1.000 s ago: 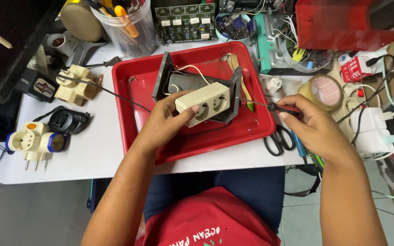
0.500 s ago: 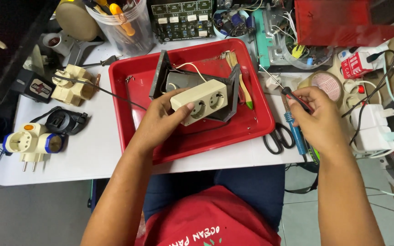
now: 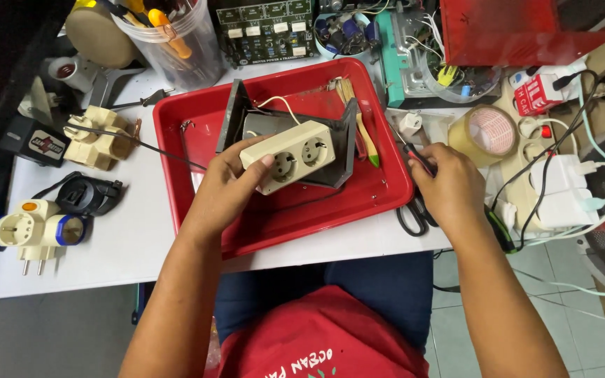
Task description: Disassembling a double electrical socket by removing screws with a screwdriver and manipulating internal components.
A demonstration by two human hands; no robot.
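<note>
Bare tabletop [image 3: 127, 238] left of tray [image 3: 176, 140] (adapters [image 3: 33, 231] crowd its edge).

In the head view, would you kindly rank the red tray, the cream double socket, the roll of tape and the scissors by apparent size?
1. Red tray, by far the largest.
2. Cream double socket, in the left hand.
3. Roll of tape.
Scissors: unranked, since the right hand covers most of them.
</note>
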